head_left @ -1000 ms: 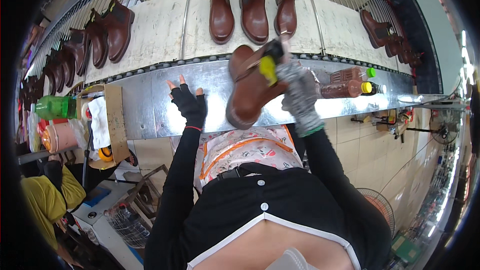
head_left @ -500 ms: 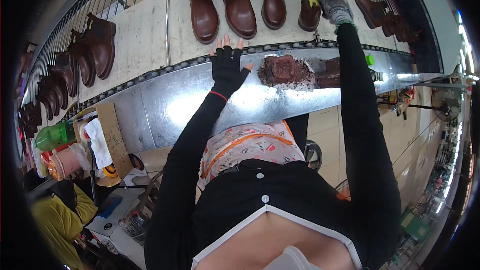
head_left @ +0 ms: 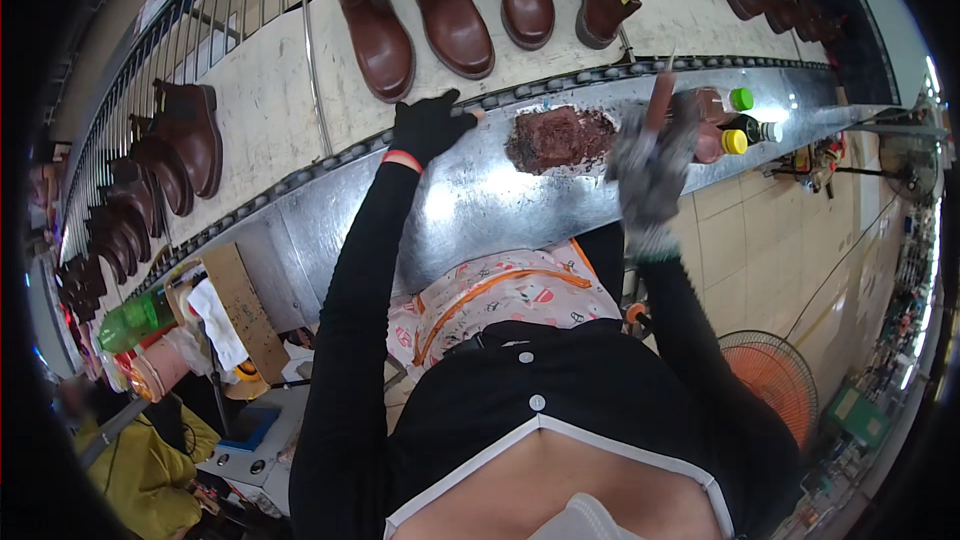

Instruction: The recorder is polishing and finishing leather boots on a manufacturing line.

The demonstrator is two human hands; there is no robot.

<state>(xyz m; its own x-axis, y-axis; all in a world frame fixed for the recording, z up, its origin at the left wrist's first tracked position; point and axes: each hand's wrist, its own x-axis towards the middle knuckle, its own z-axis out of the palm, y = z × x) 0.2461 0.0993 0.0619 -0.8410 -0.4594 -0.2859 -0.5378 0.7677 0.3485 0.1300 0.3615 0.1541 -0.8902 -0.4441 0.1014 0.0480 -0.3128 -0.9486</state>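
Hands: my left hand (head_left: 430,126) splayed empty on desk (head_left: 470,210) edge (bracing); right hand (head_left: 652,155) gripping, I think, a brush (head_left: 660,100).

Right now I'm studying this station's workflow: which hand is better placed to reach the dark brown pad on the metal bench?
Probably the left. The left hand rests empty on the bench edge beside the dark brown pad. The right hand, also close, already grips a brush-like tool.
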